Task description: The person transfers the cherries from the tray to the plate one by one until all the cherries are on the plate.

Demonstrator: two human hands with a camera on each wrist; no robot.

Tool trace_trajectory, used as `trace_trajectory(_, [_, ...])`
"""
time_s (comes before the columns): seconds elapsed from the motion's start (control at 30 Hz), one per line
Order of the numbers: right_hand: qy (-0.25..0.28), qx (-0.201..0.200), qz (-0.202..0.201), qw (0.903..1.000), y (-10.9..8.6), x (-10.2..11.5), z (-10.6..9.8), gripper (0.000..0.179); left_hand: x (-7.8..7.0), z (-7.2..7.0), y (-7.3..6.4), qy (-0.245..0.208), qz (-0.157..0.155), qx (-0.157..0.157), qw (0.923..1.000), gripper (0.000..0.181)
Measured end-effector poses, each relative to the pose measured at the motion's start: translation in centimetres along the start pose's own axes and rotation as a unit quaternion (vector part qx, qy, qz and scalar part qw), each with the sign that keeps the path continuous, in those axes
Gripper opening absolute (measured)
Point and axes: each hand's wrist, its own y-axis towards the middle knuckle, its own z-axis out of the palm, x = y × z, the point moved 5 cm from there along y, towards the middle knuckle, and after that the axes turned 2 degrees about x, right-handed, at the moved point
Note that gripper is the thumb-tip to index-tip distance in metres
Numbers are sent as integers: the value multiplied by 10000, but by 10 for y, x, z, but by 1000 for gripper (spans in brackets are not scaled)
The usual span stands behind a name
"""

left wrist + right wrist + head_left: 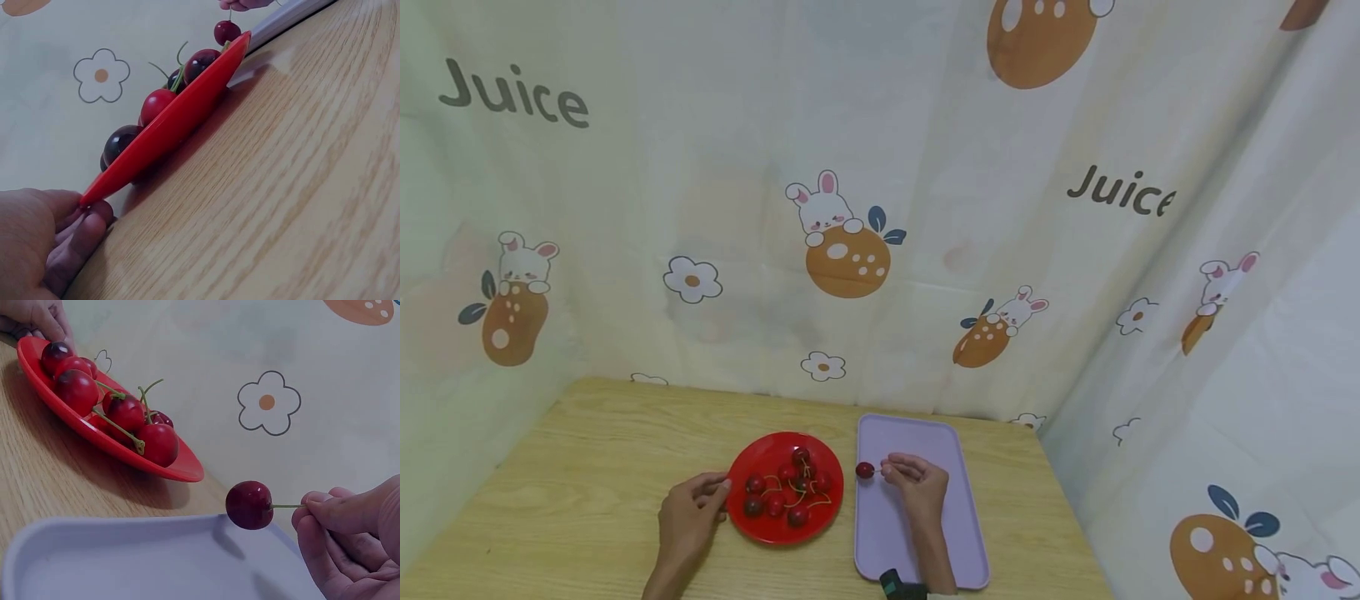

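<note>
My right hand [919, 490] pinches the green stem of a dark red cherry [249, 505] between thumb and fingers. The cherry hangs sideways over the left edge of the lilac tray [910, 442], its shadow falling on the tray in the right wrist view. My left hand [688, 510] grips the left rim of a round red plate [786, 533], thumb on top and fingers beneath. On the plate lie several cherries [76, 392], red to nearly black, most with green stems.
Plate and tray stand side by side on a wood-grain table [602, 467]. Behind and to the right hangs a pale curtain [737, 208] printed with rabbits, oranges and flowers. A dark strap-like device [901, 585] sits by the right wrist.
</note>
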Motion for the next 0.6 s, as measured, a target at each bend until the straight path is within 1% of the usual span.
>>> trace_trajectory(0.33, [92, -36, 89, 9999, -3, -4, 2, 26, 1, 0, 1, -35, -2, -28, 10000, 28])
trace_trajectory(0.47, [240, -4, 253, 9994, -4, -5, 3, 28, 0, 0, 1, -55, 10, -24, 10000, 28])
trace_trajectory(0.6, [349, 48, 516, 9980, -6, -5, 5, 29, -1, 0, 0, -70, 13, -1, 10000, 28])
